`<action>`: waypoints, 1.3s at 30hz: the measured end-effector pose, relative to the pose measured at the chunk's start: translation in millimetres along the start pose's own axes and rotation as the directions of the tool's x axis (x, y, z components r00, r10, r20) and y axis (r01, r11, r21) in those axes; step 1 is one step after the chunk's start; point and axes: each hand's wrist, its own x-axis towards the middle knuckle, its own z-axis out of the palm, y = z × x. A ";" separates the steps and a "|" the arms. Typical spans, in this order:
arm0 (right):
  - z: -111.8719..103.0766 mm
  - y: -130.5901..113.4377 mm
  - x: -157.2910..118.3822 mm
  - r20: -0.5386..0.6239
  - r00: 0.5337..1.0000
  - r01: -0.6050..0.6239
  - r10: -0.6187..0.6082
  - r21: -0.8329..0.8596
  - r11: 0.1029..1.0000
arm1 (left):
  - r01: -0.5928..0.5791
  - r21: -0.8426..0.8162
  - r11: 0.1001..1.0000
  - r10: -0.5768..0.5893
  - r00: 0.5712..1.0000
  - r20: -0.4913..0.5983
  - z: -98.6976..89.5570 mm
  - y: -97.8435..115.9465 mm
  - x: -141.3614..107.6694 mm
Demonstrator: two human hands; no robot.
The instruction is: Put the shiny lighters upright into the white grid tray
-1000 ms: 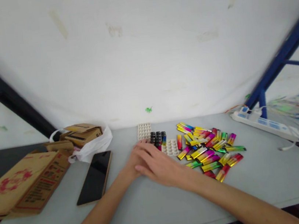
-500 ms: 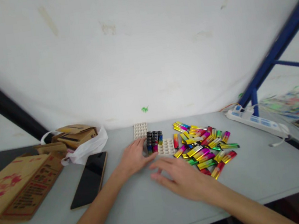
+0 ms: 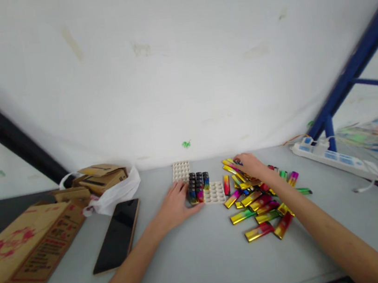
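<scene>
Lighters with dark tops (image 3: 199, 180) stand upright in rows in the left part of a white pitted tray (image 3: 213, 193). My left hand (image 3: 173, 208) is curled round the tray's left end, its thumb along the front edge and its fingers at the side. Over the back of a loose heap of shiny yellow, red, green and purple lighters (image 3: 259, 204), my right hand (image 3: 248, 165) reaches in with its fingertips closed on a lighter, mostly hidden by the fingers. One red and yellow lighter (image 3: 226, 185) lies just right of the tray.
A second white pitted tray (image 3: 181, 170) lies behind, near the wall. To the left are a phone (image 3: 118, 236), a white plastic bag (image 3: 120, 192) and cardboard boxes (image 3: 31, 243). A power strip (image 3: 335, 160) with cables lies at the right.
My right hand has moved from in front of the tray to the back of the heap, and some lighters have shifted. My left hand stays at the tray. The view has tilted slightly.
</scene>
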 end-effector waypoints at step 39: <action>5.6 -98.1 -62.5 0.099 0.995 -0.099 -0.011 0.980 -0.175 | -0.005 -0.060 0.998 0.006 1.000 0.015 -0.6 -5.9 1.5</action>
